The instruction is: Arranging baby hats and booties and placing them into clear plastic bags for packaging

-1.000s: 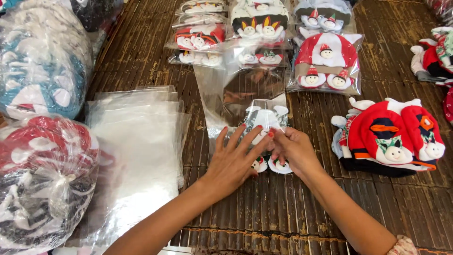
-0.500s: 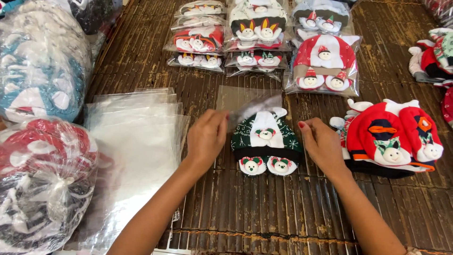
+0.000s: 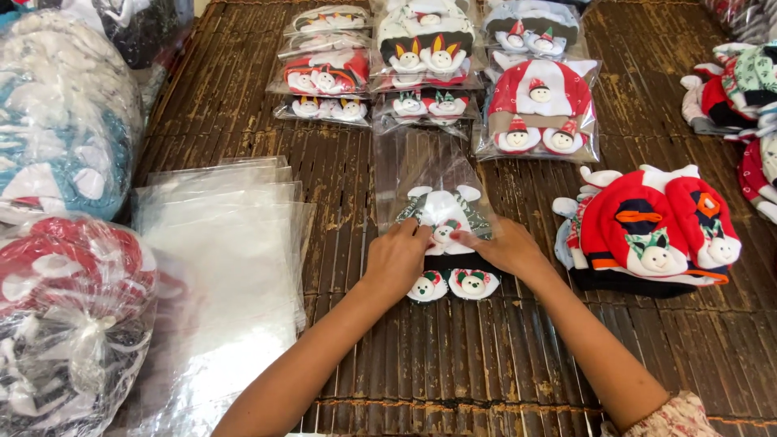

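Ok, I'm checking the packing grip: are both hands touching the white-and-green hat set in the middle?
Touching. The head view shows the left hand and right hand both resting on the hat set, fingers meeting over its front, no gap visible.

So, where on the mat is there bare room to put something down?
Bare mat lies below the hat set under both hands, left hand and right hand. A narrow strip separates it from the clear bags. The packed sets above are crowded.
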